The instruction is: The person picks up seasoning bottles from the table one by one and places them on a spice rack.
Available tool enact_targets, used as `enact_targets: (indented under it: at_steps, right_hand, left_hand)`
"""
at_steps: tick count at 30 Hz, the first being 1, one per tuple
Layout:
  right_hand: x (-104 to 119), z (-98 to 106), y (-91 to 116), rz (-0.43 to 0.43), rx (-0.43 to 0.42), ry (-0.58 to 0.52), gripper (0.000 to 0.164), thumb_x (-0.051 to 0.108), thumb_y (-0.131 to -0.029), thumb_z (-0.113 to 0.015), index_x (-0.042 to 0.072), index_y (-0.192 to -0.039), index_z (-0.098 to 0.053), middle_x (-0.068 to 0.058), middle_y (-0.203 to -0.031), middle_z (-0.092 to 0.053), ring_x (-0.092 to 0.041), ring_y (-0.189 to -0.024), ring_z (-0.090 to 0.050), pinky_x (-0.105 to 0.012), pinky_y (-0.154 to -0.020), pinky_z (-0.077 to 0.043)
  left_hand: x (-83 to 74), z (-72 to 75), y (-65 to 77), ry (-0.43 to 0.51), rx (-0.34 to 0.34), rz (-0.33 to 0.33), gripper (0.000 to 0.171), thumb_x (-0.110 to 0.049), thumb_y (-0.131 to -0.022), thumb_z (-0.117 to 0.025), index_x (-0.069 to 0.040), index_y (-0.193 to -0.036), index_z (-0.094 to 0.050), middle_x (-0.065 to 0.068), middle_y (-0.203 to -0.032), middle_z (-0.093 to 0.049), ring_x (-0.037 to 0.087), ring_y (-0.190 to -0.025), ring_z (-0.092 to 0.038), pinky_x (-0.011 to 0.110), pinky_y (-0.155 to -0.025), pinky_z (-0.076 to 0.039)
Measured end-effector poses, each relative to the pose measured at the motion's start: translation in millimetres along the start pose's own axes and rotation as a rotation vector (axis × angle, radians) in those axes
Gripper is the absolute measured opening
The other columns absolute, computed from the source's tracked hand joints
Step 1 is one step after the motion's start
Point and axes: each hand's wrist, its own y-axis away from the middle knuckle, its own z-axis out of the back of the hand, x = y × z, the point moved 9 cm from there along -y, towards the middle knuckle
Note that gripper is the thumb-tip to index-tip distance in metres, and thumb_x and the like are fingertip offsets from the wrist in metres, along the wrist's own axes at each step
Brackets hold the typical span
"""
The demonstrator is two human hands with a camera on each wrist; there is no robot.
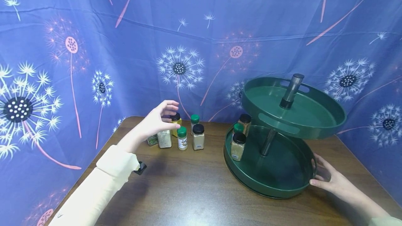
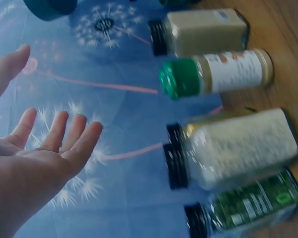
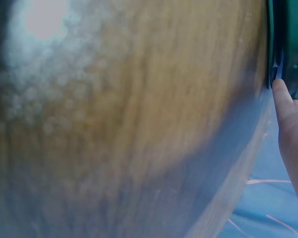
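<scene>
My left hand [image 1: 158, 118] hovers over a group of spice jars, fingers loosely bent and nothing between them. Below its thumb stands a small jar with a green cap [image 1: 182, 143]. Beside that are a tan spice jar with a black cap [image 1: 198, 141], a clear jar of pale flakes [image 1: 164, 140] and a green-labelled jar [image 2: 258, 203]. On the right is a green two-tier tray [image 1: 270, 186]. My right hand [image 1: 329, 177] grips the lower tier's rim at its handle slot, thumb on the outer wall.
Three jars stand at the lower tier's left side, the front one a black-capped spice jar [image 1: 237, 149]. The upper tier [image 1: 295, 128] overhangs the lower one around a central post [image 1: 292, 90]. A patterned blue cloth [image 1: 201, 44] hangs behind the wooden table [image 1: 188, 191].
</scene>
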Motion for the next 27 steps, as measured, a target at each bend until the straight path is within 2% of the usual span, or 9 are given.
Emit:
enact_targets:
  at_steps: [8,19,22,27]
  right_hand:
    - [0,2,0,0.032,-0.015,-0.013,0.087,-0.007,-0.084,-0.063,0.001,-0.15,-0.008,0.032,-0.131,-0.025,0.025,-0.112,-0.033,-0.003,-0.082,-0.041]
    - [1,0,-1,0.075,-0.034,-0.03,0.087,-0.012,-0.081,-0.063,-0.003,-0.149,-0.009,0.032,-0.13,-0.03,0.023,-0.113,-0.035,-0.003,-0.082,-0.04]
    - [1,0,0,0.068,-0.031,-0.029,0.087,-0.011,-0.082,-0.063,-0.002,-0.149,-0.008,0.033,-0.13,-0.03,0.023,-0.112,-0.035,-0.003,-0.082,-0.04]
    - [0,0,0,0.059,-0.033,-0.018,0.087,-0.01,-0.082,-0.064,-0.003,-0.149,-0.009,0.034,-0.129,-0.03,0.024,-0.112,-0.035,-0.003,-0.081,-0.041]
  left_hand:
    - [19.5,27.1,11.1,-0.001,-0.076,-0.009,0.072,-0.012,-0.076,-0.079,-0.017,-0.136,-0.039,0.01,-0.136,-0.045,0.03,-0.125,-0.045,0.049,-0.104,-0.037]
    - [59.7,55.1,31.9,0.053,-0.177,0.018,0.073,-0.007,-0.079,-0.075,-0.01,-0.139,-0.033,0.015,-0.139,-0.042,0.034,-0.128,-0.041,0.049,-0.108,-0.031]
    - [70.4,60.2,35.9,0.08,-0.206,0.017,0.073,-0.004,-0.08,-0.074,-0.007,-0.139,-0.032,0.017,-0.139,-0.042,0.031,-0.126,-0.043,0.048,-0.108,-0.031]
    - [88.4,66.3,40.4,0.12,-0.248,0.008,0.075,0.0,-0.079,-0.072,-0.002,-0.141,-0.03,0.019,-0.139,-0.041,0.016,-0.121,-0.047,0.049,-0.109,-0.03]
